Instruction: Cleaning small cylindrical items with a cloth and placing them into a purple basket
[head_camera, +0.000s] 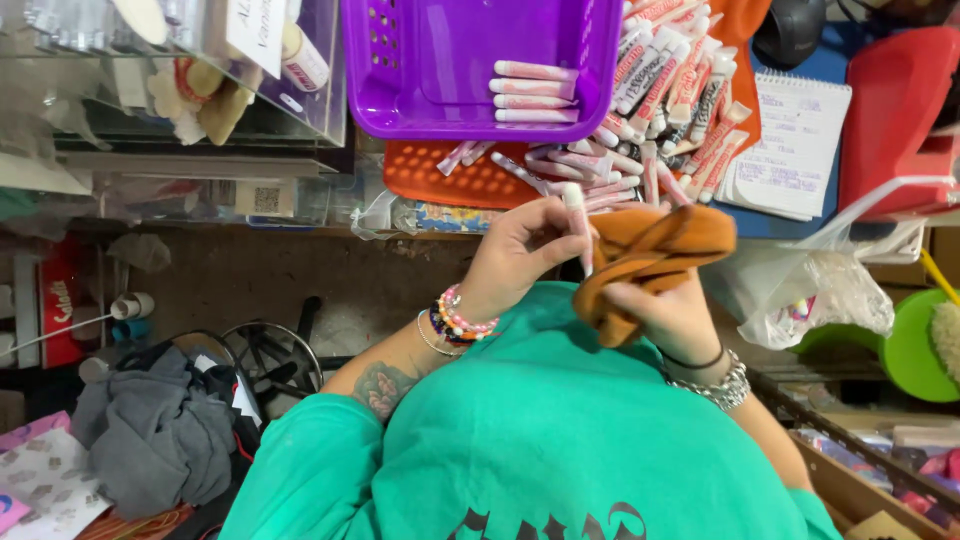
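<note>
Left hand (520, 255) pinches a slim pink tube (577, 225) at its 2 o'clock, fingers pressed together round it. Right hand (665, 310) grips a bunched orange cloth (650, 260), touching the tube at its 3 o'clock. Tube: pale pink, white cap, upright. At 12 o'clock, purple basket (420, 60) holding four tubes; loose tube pile (660, 100) on orange mat (450, 180). Cluttered workbench, notepad (795, 145) at 2 o'clock.

A cluttered work area shows a clear acrylic display case (150, 70) at far left, above a dark, worn stretch of bare floor (270, 280). A crumpled grey cloth heap (155, 430) lies near left. A spiral-bound white notepad (795, 145) rests on a blue surface (830, 60) at far right, beside a red plastic box (895, 120).
</note>
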